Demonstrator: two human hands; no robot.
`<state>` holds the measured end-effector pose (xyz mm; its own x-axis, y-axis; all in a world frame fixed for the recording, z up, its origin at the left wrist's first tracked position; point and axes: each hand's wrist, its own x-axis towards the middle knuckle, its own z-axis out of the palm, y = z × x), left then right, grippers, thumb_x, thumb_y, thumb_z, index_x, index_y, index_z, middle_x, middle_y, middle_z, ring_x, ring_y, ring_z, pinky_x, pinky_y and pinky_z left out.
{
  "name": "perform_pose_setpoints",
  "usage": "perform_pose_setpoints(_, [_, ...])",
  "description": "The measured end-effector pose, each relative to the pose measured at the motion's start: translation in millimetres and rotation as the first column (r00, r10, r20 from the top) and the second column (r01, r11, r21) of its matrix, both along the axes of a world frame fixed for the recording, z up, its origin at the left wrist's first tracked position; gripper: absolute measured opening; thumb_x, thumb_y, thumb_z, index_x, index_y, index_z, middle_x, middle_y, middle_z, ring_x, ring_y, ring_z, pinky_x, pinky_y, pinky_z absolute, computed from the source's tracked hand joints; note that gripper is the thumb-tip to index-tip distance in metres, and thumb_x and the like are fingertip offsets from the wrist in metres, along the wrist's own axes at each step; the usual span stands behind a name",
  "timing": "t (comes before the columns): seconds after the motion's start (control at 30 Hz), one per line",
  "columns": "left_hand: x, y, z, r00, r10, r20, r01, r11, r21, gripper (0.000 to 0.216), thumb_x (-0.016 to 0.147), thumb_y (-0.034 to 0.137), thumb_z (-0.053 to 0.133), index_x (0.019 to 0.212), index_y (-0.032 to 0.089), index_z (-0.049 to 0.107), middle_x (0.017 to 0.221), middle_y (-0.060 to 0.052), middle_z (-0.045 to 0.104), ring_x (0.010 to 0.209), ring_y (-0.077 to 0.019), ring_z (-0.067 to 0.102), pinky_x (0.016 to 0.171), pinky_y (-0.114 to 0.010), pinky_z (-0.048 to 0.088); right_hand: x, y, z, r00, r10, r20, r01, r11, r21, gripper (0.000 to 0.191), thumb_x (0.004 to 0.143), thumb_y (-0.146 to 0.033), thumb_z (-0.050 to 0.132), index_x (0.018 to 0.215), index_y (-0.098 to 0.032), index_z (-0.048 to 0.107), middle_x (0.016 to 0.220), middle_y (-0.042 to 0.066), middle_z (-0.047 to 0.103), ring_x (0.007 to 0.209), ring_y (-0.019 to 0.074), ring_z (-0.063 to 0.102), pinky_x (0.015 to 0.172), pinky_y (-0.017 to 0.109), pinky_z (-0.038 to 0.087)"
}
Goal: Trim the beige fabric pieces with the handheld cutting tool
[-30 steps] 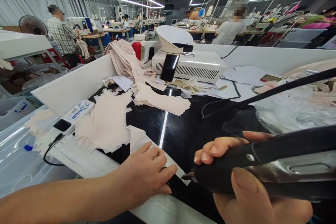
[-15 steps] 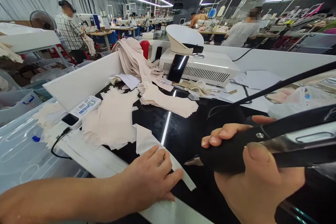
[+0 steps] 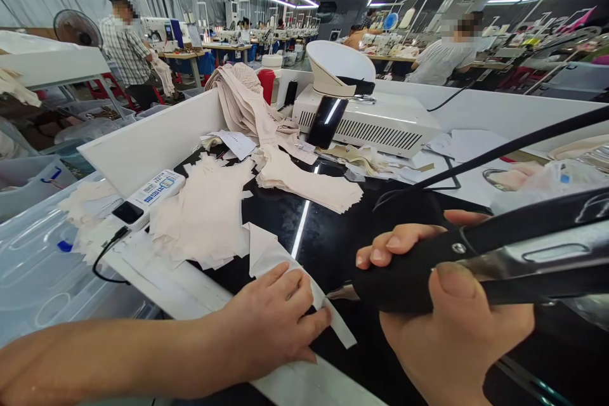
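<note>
My right hand (image 3: pixel 447 323) is wrapped round the black handle of a corded hand tool (image 3: pixel 499 260). The tool's metal tip (image 3: pixel 343 292) touches a white fabric strip (image 3: pixel 304 285) on the glossy black table (image 3: pixel 333 241). My left hand (image 3: pixel 276 323) lies flat on that strip with its fingers stretched out, pinning it beside the tip. The tool's black cord (image 3: pixel 499 152) runs up and off to the right.
Heaps of beige cut fabric pieces (image 3: pixel 204 216) and a stack (image 3: pixel 304 181) lie further back. A white machine (image 3: pixel 366 117) stands behind, with a white power strip (image 3: pixel 147 196) on the left rim. Clear plastic bags (image 3: pixel 547 184) lie at right. Other people work at far tables.
The view shifted slightly. The tool's tip has moved a little left toward my left hand's fingers. My left hand stays pressed on the strip.
</note>
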<state>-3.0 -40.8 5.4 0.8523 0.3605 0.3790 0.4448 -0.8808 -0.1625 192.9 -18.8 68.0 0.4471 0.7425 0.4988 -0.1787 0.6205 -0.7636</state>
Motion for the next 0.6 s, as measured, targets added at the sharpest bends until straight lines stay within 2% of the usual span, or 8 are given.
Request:
perform_pose_setpoints(0.27, [-5.4,2.7,-6.7,0.999,-0.012,0.047,0.014,0.999,-0.042,0.065,0.109,0.066,0.093,0.149,0.018,0.074,0.136,-0.016,0.083,0.132,-0.0326,0.080,0.120,-0.045,0.065,0.5,-0.1,-2.2,1.000,0.008,0.019,-0.009,1.000,0.030,0.049,0.085,-0.052,0.110,0.118,-0.032,0.081,0.076,-0.007,0.074,0.057,0.0209,0.071,0.051,0.034,0.063])
perform_pose_setpoints(0.6, [-10.1,5.3,-6.3,0.997,-0.044,0.058,0.049,0.994,-0.096,0.063,0.110,0.061,0.094,0.149,0.016,0.073,0.141,-0.013,0.080,0.133,-0.0306,0.078,0.117,-0.039,0.065,0.4,0.3,-4.5,0.999,0.007,0.041,-0.009,0.999,0.036,0.048,0.089,-0.053,0.108,0.119,-0.032,0.078,0.078,-0.007,0.073,0.058,0.0200,0.071,0.053,0.034,0.066])
